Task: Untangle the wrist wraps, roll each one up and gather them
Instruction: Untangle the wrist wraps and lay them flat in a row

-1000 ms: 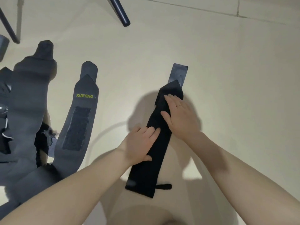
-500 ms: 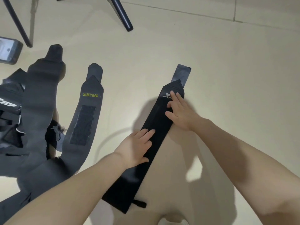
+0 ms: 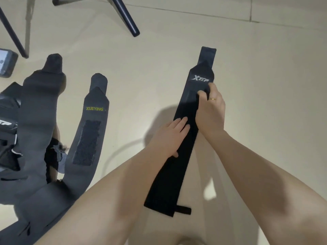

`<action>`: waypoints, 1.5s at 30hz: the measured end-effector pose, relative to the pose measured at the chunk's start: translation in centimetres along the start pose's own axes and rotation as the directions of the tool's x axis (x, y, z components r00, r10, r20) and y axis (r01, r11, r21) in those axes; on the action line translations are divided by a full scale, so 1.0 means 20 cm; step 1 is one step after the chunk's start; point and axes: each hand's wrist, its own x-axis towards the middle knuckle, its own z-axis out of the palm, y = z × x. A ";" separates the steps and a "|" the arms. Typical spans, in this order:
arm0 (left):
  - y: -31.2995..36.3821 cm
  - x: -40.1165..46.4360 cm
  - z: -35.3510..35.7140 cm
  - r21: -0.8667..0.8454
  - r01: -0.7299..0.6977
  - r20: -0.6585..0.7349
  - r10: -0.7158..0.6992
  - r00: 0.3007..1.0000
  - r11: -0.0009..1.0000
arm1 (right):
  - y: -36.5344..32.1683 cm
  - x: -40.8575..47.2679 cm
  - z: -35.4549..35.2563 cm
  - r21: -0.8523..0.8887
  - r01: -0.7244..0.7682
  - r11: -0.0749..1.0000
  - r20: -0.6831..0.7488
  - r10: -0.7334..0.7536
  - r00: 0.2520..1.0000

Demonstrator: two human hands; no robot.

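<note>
Left hand [image 3: 169,137]: open, palm flat, pressing the middle of the black wrist wrap [image 3: 178,152]. Right hand [image 3: 211,110]: fingers curled over the wrap's right edge just below the XTEP logo [image 3: 200,78], pinching the fabric. Wrap laid straight on the beige floor [image 3: 265,103], tab end far, thumb loop [image 3: 183,210] at the near end.

Step in hand, as judged: flattening before rolling. Keep the palm down as an anchor; draw the pinched edge taut to remove folds. Start the roll tight and square, edges aligned.

Grey XUEYING wrap [image 3: 92,131] and tangled pile [image 3: 26,138] well apart at left, not yet rolled. Avoid dragging the strip toward them.
</note>
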 end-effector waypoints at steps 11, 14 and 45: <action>-0.13 0.25 -0.17 -0.104 -0.073 -0.117 0.061 0.991 0.992 | 0.14 0.00 0.02 -0.277 0.087 0.957 0.424 0.041 0.905; -0.24 0.10 -0.13 -0.096 -0.152 -0.247 0.125 0.961 0.984 | 0.09 0.09 -0.05 -0.186 0.005 0.982 0.404 0.072 0.912; -0.90 -1.39 0.32 -0.866 0.119 0.000 -0.236 0.972 0.486 | -1.35 -0.92 0.44 0.426 -0.904 0.025 0.889 0.173 0.424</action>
